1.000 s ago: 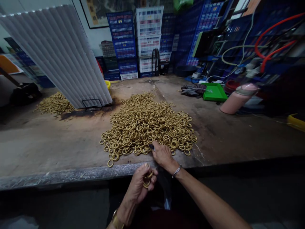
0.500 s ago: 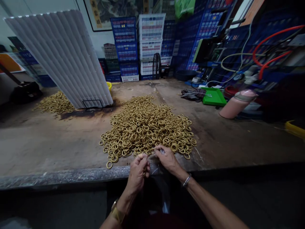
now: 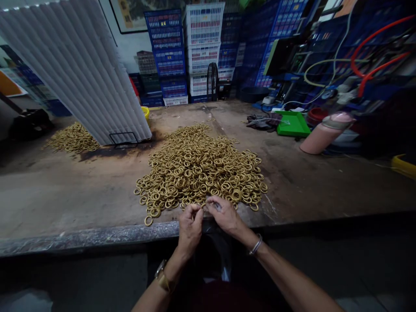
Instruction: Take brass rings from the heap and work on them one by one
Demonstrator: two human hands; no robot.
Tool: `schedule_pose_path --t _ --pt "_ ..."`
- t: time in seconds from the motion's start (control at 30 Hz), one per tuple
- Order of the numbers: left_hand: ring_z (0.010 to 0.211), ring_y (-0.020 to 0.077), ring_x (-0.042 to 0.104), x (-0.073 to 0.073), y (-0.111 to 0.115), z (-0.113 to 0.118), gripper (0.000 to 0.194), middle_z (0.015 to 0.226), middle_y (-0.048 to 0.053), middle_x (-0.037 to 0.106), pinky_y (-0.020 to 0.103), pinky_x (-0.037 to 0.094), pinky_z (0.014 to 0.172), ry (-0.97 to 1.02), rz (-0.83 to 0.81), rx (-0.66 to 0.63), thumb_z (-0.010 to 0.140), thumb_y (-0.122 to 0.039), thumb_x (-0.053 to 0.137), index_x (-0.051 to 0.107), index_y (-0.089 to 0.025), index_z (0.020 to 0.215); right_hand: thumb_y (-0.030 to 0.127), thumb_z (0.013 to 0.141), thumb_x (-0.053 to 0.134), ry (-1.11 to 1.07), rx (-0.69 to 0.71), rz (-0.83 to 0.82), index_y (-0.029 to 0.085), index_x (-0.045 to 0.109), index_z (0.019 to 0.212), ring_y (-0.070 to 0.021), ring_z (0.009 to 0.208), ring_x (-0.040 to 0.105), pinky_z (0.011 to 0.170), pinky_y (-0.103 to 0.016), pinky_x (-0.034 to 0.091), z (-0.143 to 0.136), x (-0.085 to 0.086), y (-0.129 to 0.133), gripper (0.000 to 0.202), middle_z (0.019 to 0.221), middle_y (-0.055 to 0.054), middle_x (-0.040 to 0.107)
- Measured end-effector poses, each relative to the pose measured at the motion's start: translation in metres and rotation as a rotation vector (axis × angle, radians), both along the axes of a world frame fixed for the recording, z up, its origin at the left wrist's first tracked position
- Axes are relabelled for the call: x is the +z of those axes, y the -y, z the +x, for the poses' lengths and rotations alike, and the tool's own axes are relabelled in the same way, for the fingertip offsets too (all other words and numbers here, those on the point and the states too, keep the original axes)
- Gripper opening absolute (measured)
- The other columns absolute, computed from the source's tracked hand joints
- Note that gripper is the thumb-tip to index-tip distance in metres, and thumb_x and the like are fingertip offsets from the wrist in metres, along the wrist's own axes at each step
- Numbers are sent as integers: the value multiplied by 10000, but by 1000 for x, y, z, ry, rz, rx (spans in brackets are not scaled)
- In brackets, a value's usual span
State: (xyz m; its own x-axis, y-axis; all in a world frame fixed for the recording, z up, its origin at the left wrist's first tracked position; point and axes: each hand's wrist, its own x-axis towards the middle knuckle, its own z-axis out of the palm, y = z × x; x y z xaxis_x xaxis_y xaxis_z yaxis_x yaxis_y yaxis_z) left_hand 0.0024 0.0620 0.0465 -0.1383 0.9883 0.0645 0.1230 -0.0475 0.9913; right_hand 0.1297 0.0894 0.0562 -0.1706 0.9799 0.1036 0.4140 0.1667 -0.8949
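Observation:
A broad heap of brass-coloured rings (image 3: 201, 167) lies on the worktable in front of me. At its near edge my left hand (image 3: 191, 229) and my right hand (image 3: 225, 215) meet, fingertips almost touching. Both are closed in a pinch on a small brass-coloured ring (image 3: 203, 206), which is largely covered by the fingers. Something greyish shows at the fingers of my right hand, too small to make out. One loose ring (image 3: 148, 220) sits apart at the heap's front left corner.
Beyond the heap, a tall ribbed white panel (image 3: 81, 73) stands in a black wire holder (image 3: 123, 141), with a second ring pile (image 3: 73, 138) beside it. On the right are a green tray (image 3: 292, 123) and a pink bottle (image 3: 325, 134). Stacked crates (image 3: 203, 52) line the back.
My left hand has turned and risen slightly to my right fingertips, and a ring now shows between them. The whole view has tipped down a little.

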Motion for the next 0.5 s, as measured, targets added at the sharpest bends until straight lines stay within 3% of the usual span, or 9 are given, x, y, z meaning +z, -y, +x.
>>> schedule_pose_path --t 0.1,0.2,0.27,0.37,0.5 --pt "616 135 475 -1 1 -1 75 627 -1 549 239 369 637 -101 79 -26 724 -237 548 586 -195 675 306 765 486 92 31 49 168 578 771 -90 599 479 576 -193 367 -1 4 1 165 667 13 566" --pt "633 135 487 0 3 -1 92 652 4 561 239 381 644 -48 50 -59 726 -271 556 588 -192 691 312 769 478 102 13 19 165 553 665 -77 542 431 540 -184 347 -4 1 -1 195 576 34 513" --pt "550 108 463 2 3 -1 152 612 -13 529 211 372 541 62 -76 -109 740 -331 544 571 -181 746 313 762 475 49 -11 -18 161 540 627 -73 531 417 532 -181 344 -5 -1 -2 213 555 39 493" --pt "402 58 369 7 5 -1 259 556 -49 465 164 252 374 260 -324 -219 747 -432 520 513 -177 787 335 756 472 -52 2 -89 159 521 594 -73 521 415 517 -180 344 -5 -3 -2 244 536 41 479" --pt "399 29 353 11 8 -1 308 590 -53 454 142 216 363 458 -392 -292 726 -470 542 467 -172 734 342 783 423 -147 39 -187 170 484 571 -71 454 395 479 -185 332 -3 -3 -1 280 478 48 456"
